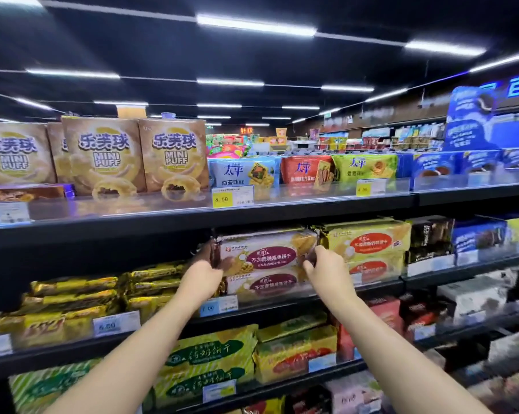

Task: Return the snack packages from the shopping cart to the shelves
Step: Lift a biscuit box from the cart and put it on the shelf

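- The maroon-labelled biscuit pack (267, 252) is gripped at its ends by left hand (204, 271) and right hand (327, 268), fingers curled.
- A matching pack (270, 284) lies beneath it — yellow packs (368, 243) just beside on the right, shelf board (252, 212) close above.

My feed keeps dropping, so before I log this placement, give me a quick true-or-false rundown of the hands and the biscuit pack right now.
1. The left hand grips the left end of the maroon-label biscuit pack. True.
2. The right hand hangs idle, holding nothing. False: it grips the pack's right end.
3. The pack is directly above a matching pack. True.
4. The pack is level with the Mini Puff boxes. False: those boxes stand one shelf higher.
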